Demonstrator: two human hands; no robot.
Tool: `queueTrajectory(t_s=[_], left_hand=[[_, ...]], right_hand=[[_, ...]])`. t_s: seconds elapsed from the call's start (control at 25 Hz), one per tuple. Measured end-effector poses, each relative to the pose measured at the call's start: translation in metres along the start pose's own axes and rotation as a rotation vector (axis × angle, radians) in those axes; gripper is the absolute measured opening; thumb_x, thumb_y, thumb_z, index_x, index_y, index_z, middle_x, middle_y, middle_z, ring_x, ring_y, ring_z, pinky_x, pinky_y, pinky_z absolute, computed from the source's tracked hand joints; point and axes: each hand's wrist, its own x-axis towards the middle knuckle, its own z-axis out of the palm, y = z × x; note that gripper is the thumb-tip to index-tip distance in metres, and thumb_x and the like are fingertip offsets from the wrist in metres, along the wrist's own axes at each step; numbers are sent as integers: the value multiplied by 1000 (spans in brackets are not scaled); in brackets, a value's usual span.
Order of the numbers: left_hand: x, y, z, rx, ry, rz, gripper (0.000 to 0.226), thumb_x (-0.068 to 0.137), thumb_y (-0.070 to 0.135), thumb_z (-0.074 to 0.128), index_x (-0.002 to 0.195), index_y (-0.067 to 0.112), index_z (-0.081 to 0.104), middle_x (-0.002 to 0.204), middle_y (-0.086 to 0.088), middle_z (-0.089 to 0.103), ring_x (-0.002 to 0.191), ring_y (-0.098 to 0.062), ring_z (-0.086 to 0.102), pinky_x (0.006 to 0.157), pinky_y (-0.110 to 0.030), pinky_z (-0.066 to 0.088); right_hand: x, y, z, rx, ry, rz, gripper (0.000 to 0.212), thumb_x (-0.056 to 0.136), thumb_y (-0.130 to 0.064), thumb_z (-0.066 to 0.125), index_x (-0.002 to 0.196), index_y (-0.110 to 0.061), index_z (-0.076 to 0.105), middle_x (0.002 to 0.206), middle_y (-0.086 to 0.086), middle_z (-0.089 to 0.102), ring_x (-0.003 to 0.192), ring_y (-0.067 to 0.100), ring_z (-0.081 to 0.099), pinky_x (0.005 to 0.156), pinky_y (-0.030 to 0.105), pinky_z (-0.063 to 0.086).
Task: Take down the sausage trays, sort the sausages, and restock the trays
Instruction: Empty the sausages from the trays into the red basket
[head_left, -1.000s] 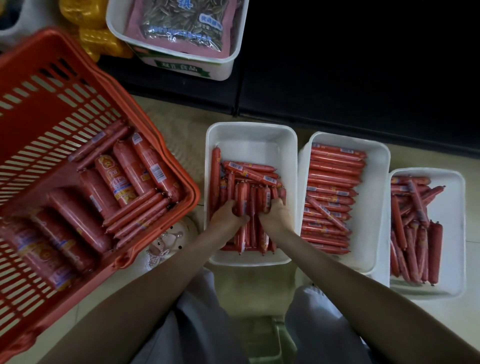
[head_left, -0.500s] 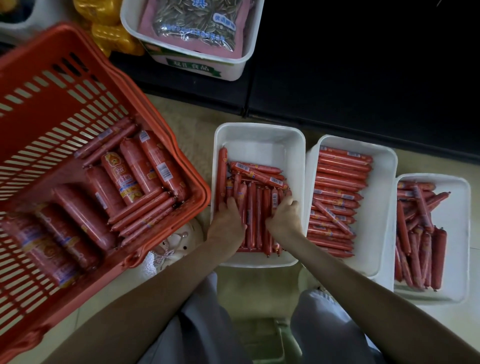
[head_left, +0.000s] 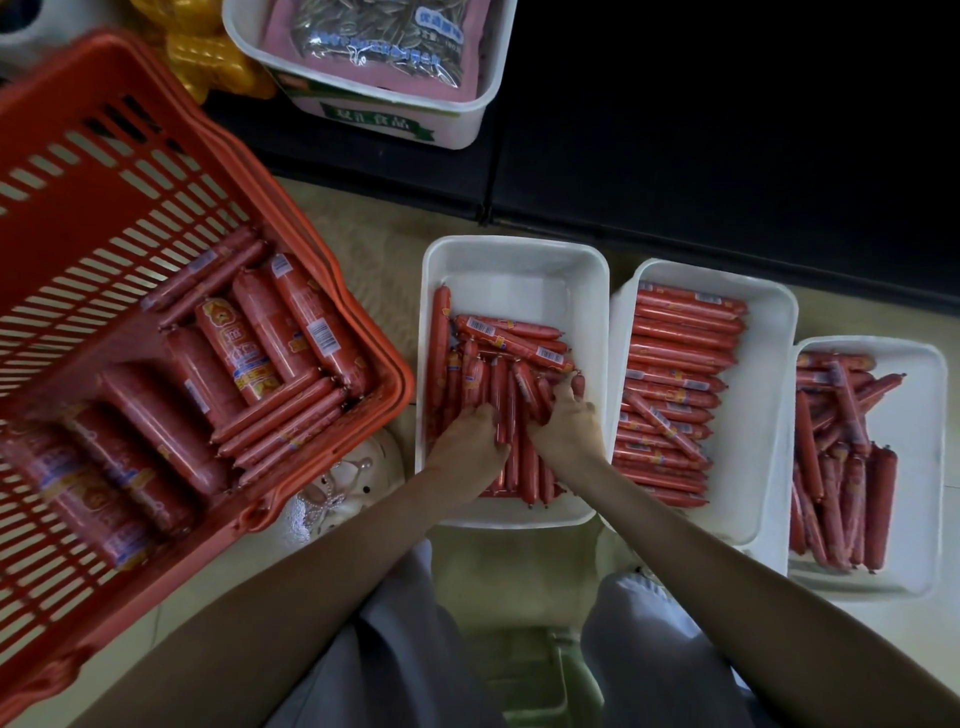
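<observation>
Just the one cam here, head-worn and wide-angle, pointing almost straight down at the floor from close above. Both forearms come in from the bottom edge, and the left hand (head_left: 467, 441) and right hand (head_left: 569, 415) land near mid-frame. The orange basket (head_left: 130, 171) fills the left side, the white trays (head_left: 514, 260) run off right, and a dark shelf base (head_left: 727, 130) spans the top.
</observation>
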Motion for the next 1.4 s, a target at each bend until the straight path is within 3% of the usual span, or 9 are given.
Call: queueTrajectory(t_s=[0.08,0.28,0.44,0.56,0.68,0.96,1.08,1.2,1.4], left_hand=[[3,0,-1,-30,9,-16,32,89,18,58,119,7,55,119,-10,58,110,-25,56,92,-31,42],[4,4,-4,-131,6,-87,34,90,18,58,122,10,57,115,-6,64,109,-21,58,88,-24,43],[3,11,-10,-172,-65,-140,31,86,25,60,115,16,62,107,-3,67,100,-21,61,71,-21,42],[-6,18,-22,-547,-171,-89,33,70,20,59,103,19,61,90,4,67,91,-15,64,76,-25,48],[-19,30,-39,-856,-294,30,38,83,-5,60,109,22,57,96,6,69,95,-6,65,83,-21,50],[-53,62,-98,-900,-293,41,10,91,3,57,94,8,65,84,-7,72,78,-20,70,82,-33,57],[-81,64,-129,-879,-240,84,8,92,6,57,95,9,63,82,-7,71,74,-18,70,78,-32,58],[-111,56,-162,-985,-97,117,7,93,7,55,92,13,58,75,-5,65,62,-14,67,67,-28,58],[-136,-14,-221,-1310,225,42,16,94,-2,49,94,14,55,66,-1,66,59,-13,64,63,-25,55]], right_hand=[[-1,0,0,4,-13,7,52,84,-16,60,129,-8,37,106,10,52,117,33,41,95,41,43],[2,1,3,-1,-30,63,71,84,-22,65,139,-2,25,136,17,42,130,34,30,106,40,31],[1,-5,5,77,15,4,37,83,-22,65,111,-4,51,113,16,57,113,33,48,91,39,46],[-10,-17,0,77,45,-189,20,83,-17,63,96,-6,53,100,13,58,101,28,52,81,34,46],[-24,-38,-33,329,-74,-192,21,86,-26,66,80,-16,48,80,-2,56,76,13,55,64,16,41],[-67,-77,-105,904,-311,-171,29,96,-22,53,108,3,60,95,23,65,85,38,62,85,62,46],[-85,-99,-117,848,-357,-284,33,96,-23,53,107,8,58,91,22,65,84,37,61,83,56,49],[-101,-137,-119,746,-320,-436,30,97,-21,52,108,6,58,68,5,65,59,19,61,60,34,52],[-115,-224,-93,709,-306,-603,9,98,-11,46,99,-13,54,75,6,59,51,15,46,48,21,41]])
